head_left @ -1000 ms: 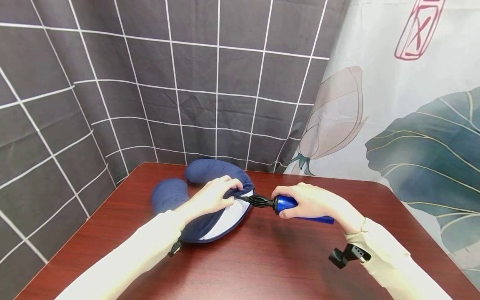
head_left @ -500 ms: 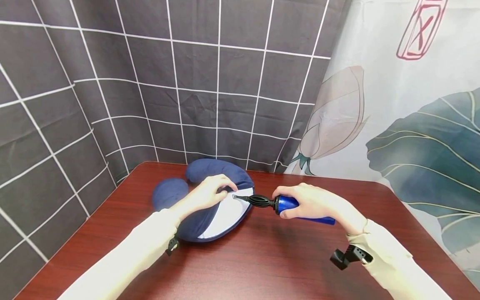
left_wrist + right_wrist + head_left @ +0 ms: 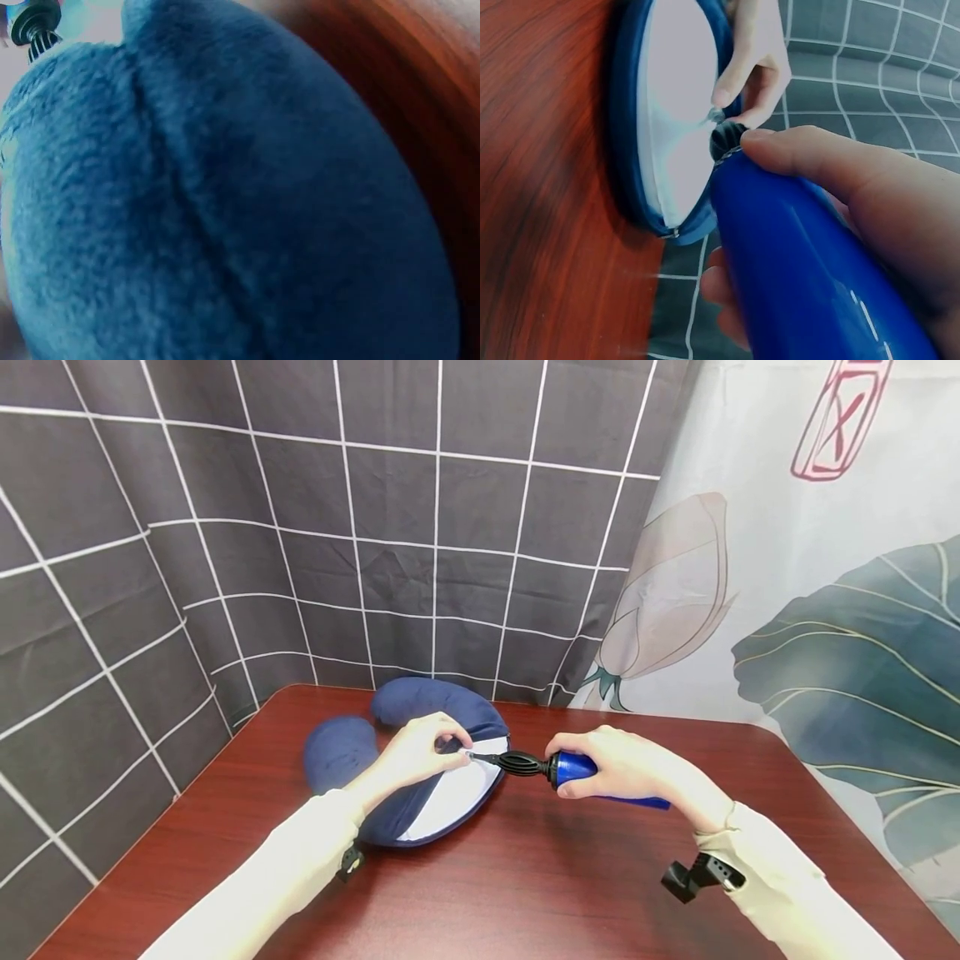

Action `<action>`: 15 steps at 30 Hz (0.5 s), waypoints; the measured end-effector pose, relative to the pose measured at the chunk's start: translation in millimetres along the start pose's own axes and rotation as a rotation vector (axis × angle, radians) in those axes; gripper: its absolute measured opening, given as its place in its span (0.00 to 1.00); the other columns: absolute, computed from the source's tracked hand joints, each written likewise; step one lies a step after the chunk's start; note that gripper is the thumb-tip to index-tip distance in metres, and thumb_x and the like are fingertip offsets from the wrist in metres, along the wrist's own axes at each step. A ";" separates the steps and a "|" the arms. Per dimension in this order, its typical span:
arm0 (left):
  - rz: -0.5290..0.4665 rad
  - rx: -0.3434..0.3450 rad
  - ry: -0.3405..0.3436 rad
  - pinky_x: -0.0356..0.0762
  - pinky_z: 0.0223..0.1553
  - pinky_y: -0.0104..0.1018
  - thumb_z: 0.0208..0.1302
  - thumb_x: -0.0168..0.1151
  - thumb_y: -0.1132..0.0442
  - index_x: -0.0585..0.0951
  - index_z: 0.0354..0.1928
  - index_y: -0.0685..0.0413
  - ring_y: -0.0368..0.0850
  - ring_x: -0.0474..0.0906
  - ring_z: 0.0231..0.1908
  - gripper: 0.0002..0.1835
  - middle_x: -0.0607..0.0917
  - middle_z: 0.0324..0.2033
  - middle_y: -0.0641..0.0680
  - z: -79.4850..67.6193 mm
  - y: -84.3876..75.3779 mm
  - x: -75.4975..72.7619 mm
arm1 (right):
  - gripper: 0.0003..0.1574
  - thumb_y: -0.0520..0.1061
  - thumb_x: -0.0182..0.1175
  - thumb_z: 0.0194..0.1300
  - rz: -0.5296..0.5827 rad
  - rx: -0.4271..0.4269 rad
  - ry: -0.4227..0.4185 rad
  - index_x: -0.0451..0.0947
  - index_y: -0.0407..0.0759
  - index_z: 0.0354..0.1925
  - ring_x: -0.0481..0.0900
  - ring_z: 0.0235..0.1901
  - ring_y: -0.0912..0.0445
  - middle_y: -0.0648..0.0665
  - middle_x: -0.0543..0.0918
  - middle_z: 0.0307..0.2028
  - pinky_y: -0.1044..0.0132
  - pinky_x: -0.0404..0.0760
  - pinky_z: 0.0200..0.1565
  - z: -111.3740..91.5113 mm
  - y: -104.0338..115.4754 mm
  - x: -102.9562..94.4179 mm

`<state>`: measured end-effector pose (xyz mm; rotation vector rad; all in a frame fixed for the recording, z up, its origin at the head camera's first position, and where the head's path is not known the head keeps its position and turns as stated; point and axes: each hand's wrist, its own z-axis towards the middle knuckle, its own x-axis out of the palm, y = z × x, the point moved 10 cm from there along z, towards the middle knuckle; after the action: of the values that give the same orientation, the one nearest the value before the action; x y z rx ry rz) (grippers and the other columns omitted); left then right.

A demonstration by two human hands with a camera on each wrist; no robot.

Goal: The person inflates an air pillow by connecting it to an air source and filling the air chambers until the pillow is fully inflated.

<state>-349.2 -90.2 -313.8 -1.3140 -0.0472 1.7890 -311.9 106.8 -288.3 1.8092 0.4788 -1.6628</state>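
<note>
A navy plush U-shaped neck pillow (image 3: pixel 442 696) lies on the table, its cover parted over a white inner liner (image 3: pixel 453 793). My left hand (image 3: pixel 420 750) is over the pillow; thumb and index finger pinch a small clear valve (image 3: pixel 716 115) on the liner, at the tip of the black ribbed nozzle (image 3: pixel 519 762). My right hand (image 3: pixel 618 760) grips the blue body of the air pump (image 3: pixel 787 247), fingers wrapped round it. In the left wrist view the plush pillow (image 3: pixel 217 187) fills most of the picture and hides the left fingers.
The dark red wooden table (image 3: pixel 517 877) reaches back to a grey grid-patterned curtain (image 3: pixel 390 568). A white curtain (image 3: pixel 750 610) with flower and leaf prints hangs at the right. A zipper end (image 3: pixel 672 233) shows along the pillow's edge.
The left hand let go of the cover's edge and drew back left, uncovering the liner and nozzle tip. Its fingers then closed on the valve. The right hand and pump barely moved.
</note>
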 end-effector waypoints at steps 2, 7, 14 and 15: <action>0.003 -0.016 -0.002 0.77 0.46 0.33 0.54 0.73 0.57 0.87 0.36 0.43 0.42 0.81 0.43 0.07 0.86 0.38 0.46 -0.6 0.4 0.2 | 0.20 0.59 0.66 0.60 -0.008 -0.021 -0.015 0.75 0.64 0.50 0.79 0.36 0.60 0.58 0.83 0.37 0.65 0.77 0.36 -0.1 1.0 0.1; 0.008 -0.055 -0.007 0.79 0.50 0.37 0.54 0.73 0.56 0.87 0.35 0.41 0.42 0.83 0.45 0.06 0.86 0.39 0.43 -1.6 0.6 0.3 | 0.22 0.58 0.68 0.60 -0.105 -0.067 -0.080 0.76 0.61 0.51 0.80 0.39 0.59 0.58 0.82 0.39 0.64 0.78 0.37 -2.4 5.6 -1.6; -0.002 -0.090 -0.016 0.79 0.50 0.38 0.53 0.74 0.58 0.87 0.34 0.39 0.41 0.83 0.45 0.06 0.87 0.38 0.42 -2.3 2.8 1.9 | 0.26 0.58 0.71 0.56 -0.334 -0.144 -0.218 0.77 0.59 0.53 0.81 0.32 0.60 0.56 0.80 0.39 0.64 0.80 0.35 -7.7 13.4 -4.7; -0.004 -0.093 -0.016 0.79 0.50 0.38 0.53 0.74 0.57 0.87 0.33 0.39 0.41 0.83 0.46 0.06 0.87 0.38 0.42 -2.2 3.2 2.1 | 0.27 0.58 0.71 0.56 -0.359 -0.160 -0.240 0.77 0.59 0.53 0.81 0.32 0.60 0.55 0.79 0.38 0.64 0.81 0.34 -8.6 14.6 -5.1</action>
<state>-349.5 -91.7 -318.0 -1.3646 -0.1434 1.8129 -296.8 102.5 -280.3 1.4453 0.8398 -1.9872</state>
